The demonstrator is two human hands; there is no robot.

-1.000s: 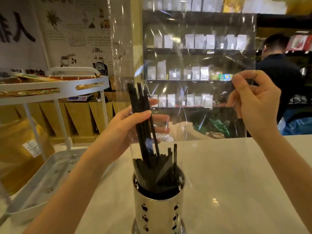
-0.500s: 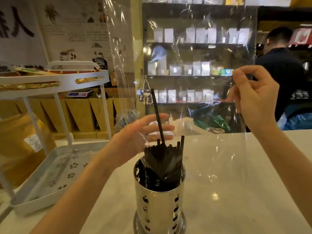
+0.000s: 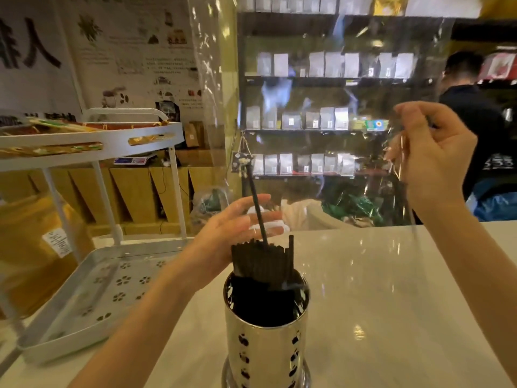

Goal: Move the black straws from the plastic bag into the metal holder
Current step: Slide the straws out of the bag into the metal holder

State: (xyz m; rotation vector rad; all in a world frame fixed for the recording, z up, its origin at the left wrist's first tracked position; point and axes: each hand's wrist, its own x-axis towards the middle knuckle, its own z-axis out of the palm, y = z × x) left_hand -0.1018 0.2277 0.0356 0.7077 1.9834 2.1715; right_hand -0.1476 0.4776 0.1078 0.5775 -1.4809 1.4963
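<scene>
A shiny perforated metal holder [image 3: 265, 351] stands on the white counter [image 3: 377, 317], close to me. A bunch of black straws [image 3: 263, 261] stands in it, and one straw [image 3: 256, 203] sticks up well above the others. A clear plastic bag [image 3: 321, 141] hangs upright over the holder, and the straws show through it. My right hand [image 3: 430, 161] pinches the bag's upper right edge at head height. My left hand [image 3: 232, 233] is just left of the straws with fingers spread, resting against the bag near the tall straw.
A white two-tier metal rack [image 3: 92, 287] with a perforated lower tray stands on the left. A person in a dark shirt [image 3: 475, 127] stands beyond the counter at the right. Shelves of pale pouches [image 3: 321, 119] fill the background.
My left hand let go of the handful of straws, and they dropped into the holder, leaving one tall. The bag hangs nearly empty above them. My right hand kept its pinch, drifting slightly right.
</scene>
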